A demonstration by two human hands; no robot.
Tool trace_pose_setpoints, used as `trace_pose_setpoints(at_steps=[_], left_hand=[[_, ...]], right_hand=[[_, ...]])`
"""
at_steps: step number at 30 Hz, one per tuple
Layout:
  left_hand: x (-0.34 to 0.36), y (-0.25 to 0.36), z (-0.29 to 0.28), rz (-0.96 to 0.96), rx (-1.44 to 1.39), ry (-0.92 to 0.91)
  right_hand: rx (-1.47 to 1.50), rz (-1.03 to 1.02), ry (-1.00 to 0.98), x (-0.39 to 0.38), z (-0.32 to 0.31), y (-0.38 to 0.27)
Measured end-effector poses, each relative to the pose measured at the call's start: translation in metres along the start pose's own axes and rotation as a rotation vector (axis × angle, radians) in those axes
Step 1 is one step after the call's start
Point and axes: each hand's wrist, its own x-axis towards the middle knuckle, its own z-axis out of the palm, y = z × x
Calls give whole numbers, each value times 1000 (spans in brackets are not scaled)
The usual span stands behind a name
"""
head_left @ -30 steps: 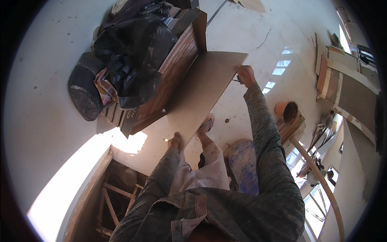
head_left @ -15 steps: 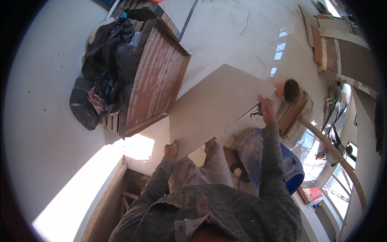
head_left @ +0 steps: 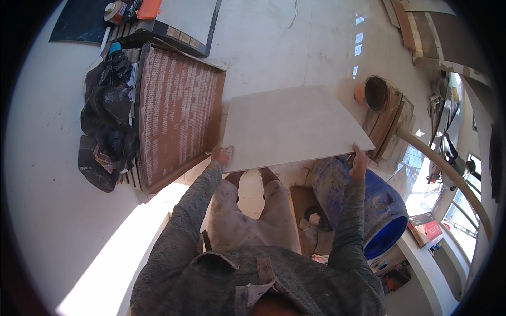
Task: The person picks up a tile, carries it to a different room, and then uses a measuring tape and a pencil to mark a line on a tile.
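A large pale grey tile (head_left: 295, 124) is held out in front of my legs, its near edge running between my two hands. My left hand (head_left: 222, 155) grips the near left corner, thumb on the top face. At the near right corner, my right hand (head_left: 360, 162) closes round the edge in the same way. The fingers under the tile are hidden. Left of the tile, close to my left hand, stands a stack of tiles, the front one showing its reddish-brown, white-streaked back (head_left: 179, 116). A blue barrel (head_left: 363, 205) lies beneath my right forearm.
Black plastic bags (head_left: 108, 116) lie against the stack's left side. An orange bucket (head_left: 373, 94) with a dirty inside stands beyond my right hand, by some wooden boards (head_left: 382, 124). A long curved pole (head_left: 443, 176) crosses the right side. A box (head_left: 426, 230) sits on a ledge.
The tile has swung round so its near edge lies almost level across my front. My left hand has moved forward, my right hand back toward me and slightly right. Both keep their grip.
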Motion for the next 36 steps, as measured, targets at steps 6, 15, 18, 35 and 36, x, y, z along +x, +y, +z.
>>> trace_pose_setpoints(at_steps=[6, 15, 18, 35, 36], left_hand=[[51, 33, 7, 40, 173, 21], [99, 48, 14, 47, 231, 2], [110, 50, 19, 48, 323, 67], [112, -12, 40, 215, 229, 155], [117, -22, 43, 240, 195, 150]], right_hand=[[107, 33, 46, 22, -17, 37], [134, 132, 11, 45, -39, 97], [66, 72, 12, 46, -44, 119], [294, 228, 128, -2, -20, 165], [301, 242, 164, -5, -17, 174]])
